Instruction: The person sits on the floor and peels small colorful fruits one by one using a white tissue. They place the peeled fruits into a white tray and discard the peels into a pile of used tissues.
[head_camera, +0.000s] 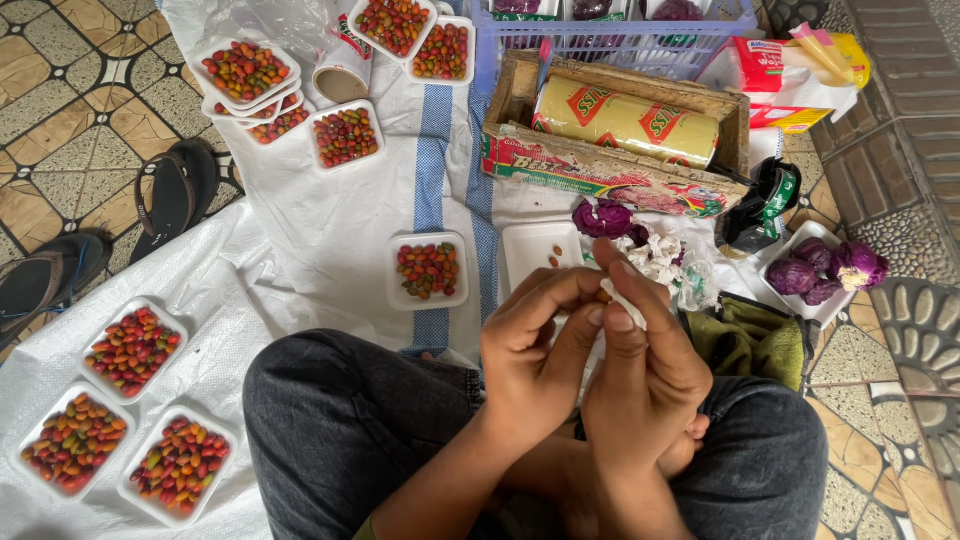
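Observation:
My left hand (535, 345) and my right hand (640, 365) meet above my lap, both pinching a small scrap of crumpled white plastic film (625, 305). Just beyond my fingers lies a white foam tray (535, 250) with a couple of small fruits in it, and a heap of crumpled white film (655, 255) beside a purple cabbage piece (600, 217). A tray filled with small red, green and orange fruits (428, 270) sits to the left of my hands.
Filled fruit trays lie at lower left (130, 350) and upper left (245, 72). A box with a roll of cling film (625, 120) stands ahead, a blue basket (610, 40) behind it. A tray of purple cabbages (825, 270) sits right. Sandals (175, 195) rest on the tiled floor.

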